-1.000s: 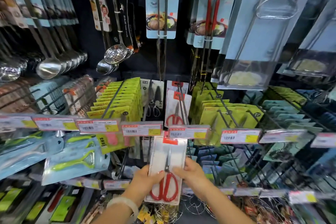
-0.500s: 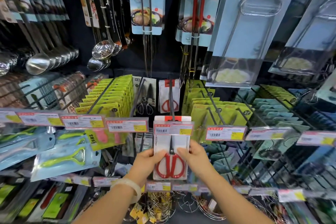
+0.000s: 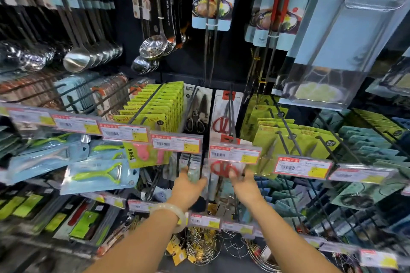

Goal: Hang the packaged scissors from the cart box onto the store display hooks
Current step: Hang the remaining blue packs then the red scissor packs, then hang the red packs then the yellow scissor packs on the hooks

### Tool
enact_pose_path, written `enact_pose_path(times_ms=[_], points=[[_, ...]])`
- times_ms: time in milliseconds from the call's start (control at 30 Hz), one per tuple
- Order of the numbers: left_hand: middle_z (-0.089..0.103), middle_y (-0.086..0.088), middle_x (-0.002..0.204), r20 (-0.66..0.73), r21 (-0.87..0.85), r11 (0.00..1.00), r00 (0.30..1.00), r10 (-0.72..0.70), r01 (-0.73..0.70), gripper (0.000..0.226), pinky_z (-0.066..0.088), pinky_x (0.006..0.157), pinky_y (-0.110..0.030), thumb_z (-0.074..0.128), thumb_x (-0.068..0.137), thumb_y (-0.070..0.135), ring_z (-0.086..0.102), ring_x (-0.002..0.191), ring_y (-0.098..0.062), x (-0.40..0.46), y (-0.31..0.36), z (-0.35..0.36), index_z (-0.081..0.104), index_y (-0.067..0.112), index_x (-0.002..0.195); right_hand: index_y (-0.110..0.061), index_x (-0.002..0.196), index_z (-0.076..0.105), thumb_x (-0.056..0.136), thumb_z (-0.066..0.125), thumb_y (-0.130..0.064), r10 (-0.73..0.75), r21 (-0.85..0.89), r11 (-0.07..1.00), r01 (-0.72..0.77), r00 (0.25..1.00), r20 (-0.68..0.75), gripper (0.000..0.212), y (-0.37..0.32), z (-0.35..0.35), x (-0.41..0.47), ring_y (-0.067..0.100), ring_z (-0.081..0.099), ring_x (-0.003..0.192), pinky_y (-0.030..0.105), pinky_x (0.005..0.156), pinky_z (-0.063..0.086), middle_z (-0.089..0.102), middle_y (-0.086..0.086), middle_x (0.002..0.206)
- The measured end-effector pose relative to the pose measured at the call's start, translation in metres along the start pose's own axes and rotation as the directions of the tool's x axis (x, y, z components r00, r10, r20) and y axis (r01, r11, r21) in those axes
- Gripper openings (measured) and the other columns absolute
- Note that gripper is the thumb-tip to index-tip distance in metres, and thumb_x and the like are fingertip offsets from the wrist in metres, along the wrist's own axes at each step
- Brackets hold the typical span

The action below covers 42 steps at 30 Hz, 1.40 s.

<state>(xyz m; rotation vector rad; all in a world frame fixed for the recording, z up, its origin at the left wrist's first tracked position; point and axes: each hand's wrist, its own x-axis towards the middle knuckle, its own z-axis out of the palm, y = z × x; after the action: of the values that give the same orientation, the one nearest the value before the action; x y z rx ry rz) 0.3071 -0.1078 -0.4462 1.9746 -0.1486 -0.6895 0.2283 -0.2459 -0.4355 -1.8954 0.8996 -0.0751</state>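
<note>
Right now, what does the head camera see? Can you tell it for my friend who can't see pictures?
Two bare hands, left hand and right hand, reach up to a pack of red-handled scissors hanging on a store hook behind a price tag. Ladles, green peelers and tongs hang all around.

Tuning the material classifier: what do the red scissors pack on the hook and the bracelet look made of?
Red scissors pack: glossy red handles, likely plastic, on a white card; any clear cover is blurred. Bracelet on the left wrist: pale, translucent, smooth sheen, jade-like stone or glass; cannot tell which.
</note>
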Motion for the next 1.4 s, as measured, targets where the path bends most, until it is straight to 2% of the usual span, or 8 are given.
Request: enact_pose_path(times_ms=[67,133,267,433,667,967,1167,1400], points=[[0.046,-0.017,0.137,-0.061,0.173,0.985,0.998,-0.014,0.024,0.078,0.047,0.096,-0.038,0.063,0.086,0.037,0.052,0.120,-0.032,-0.003,-0.020,-0.013,0.022,0.009,0.145,-0.003,0.137,0.035,0.097,0.043,-0.034,0.048,-0.241,0.970,-0.024,0.995,0.093,0.051,0.007,0.017,0.001,0.019,0.059,0.083,0.029,0.076,0.039,0.058,0.003,0.100],[0.036,-0.015,0.144,-0.114,0.340,0.940,0.993,0.009,0.031,0.081,0.041,0.104,-0.041,0.062,0.086,0.037,0.043,0.129,-0.032,-0.010,-0.039,-0.032,0.017,0.011,0.148,-0.004,0.137,0.036,0.097,0.044,-0.038,0.089,-0.429,0.903,0.002,0.977,0.192,0.053,0.008,0.039,-0.003,0.027,0.056,0.113,0.029,0.088,0.042,0.055,0.012,0.128],[0.033,-0.009,0.147,-0.207,0.656,0.753,0.971,0.123,0.044,0.073,0.029,0.112,-0.038,0.056,0.089,0.037,0.031,0.136,-0.028,-0.023,-0.070,-0.088,0.018,0.017,0.147,-0.009,0.135,0.039,0.094,0.051,-0.036,0.032,-0.509,0.842,0.175,0.928,0.372,0.050,-0.014,0.099,-0.016,0.026,0.047,0.125,0.031,0.099,0.040,0.045,0.010,0.140],[0.014,-0.007,0.157,-0.296,0.812,0.553,0.948,0.115,0.187,0.075,0.012,0.118,-0.044,0.054,0.090,0.038,0.009,0.146,-0.027,-0.045,-0.110,-0.182,0.012,0.017,0.149,-0.011,0.131,0.042,0.092,0.053,-0.032,-0.166,-0.600,0.601,0.528,0.817,0.552,0.046,-0.074,0.197,-0.045,0.029,0.046,0.124,0.035,0.098,0.040,0.048,0.011,0.134],[0.009,-0.010,0.158,-0.503,0.718,0.547,0.864,-0.021,0.431,0.068,0.010,0.119,-0.046,0.050,0.092,0.025,0.005,0.147,-0.029,-0.088,-0.184,-0.342,0.013,0.017,0.149,-0.012,0.131,0.042,0.090,0.055,-0.027,-0.327,-0.466,0.281,0.839,0.540,0.776,0.045,-0.182,0.367,-0.116,0.031,0.041,0.127,0.038,0.102,0.037,0.045,0.011,0.136],[0.030,-0.008,0.148,-0.765,0.453,0.539,0.620,-0.174,0.710,0.058,0.023,0.113,-0.044,0.049,0.090,0.032,0.021,0.142,-0.028,-0.183,-0.289,-0.518,0.028,0.016,0.142,-0.011,0.135,0.038,0.091,0.054,-0.035,-0.292,-0.231,0.028,0.973,0.229,0.929,0.053,-0.271,0.559,-0.219,0.030,0.036,0.132,0.038,0.106,0.033,0.041,0.011,0.140],[0.041,-0.008,0.140,-0.804,0.241,0.543,0.479,-0.352,0.804,0.052,0.032,0.106,-0.038,0.052,0.089,0.032,0.037,0.132,-0.028,-0.232,-0.344,-0.579,0.037,0.017,0.137,-0.011,0.136,0.036,0.092,0.054,-0.033,-0.219,-0.144,-0.027,0.989,0.135,0.967,0.052,-0.295,0.648,-0.262,0.032,0.038,0.130,0.040,0.105,0.036,0.041,0.014,0.140],[0.036,-0.010,0.143,-0.743,0.111,0.549,0.437,-0.508,0.828,0.059,0.035,0.107,-0.043,0.057,0.084,0.037,0.035,0.132,-0.031,-0.222,-0.400,-0.617,0.036,0.020,0.136,-0.010,0.135,0.037,0.092,0.052,-0.028,-0.102,-0.100,-0.044,0.994,0.095,0.990,0.048,-0.303,0.754,-0.254,0.033,0.040,0.127,0.041,0.100,0.039,0.042,0.014,0.138]])
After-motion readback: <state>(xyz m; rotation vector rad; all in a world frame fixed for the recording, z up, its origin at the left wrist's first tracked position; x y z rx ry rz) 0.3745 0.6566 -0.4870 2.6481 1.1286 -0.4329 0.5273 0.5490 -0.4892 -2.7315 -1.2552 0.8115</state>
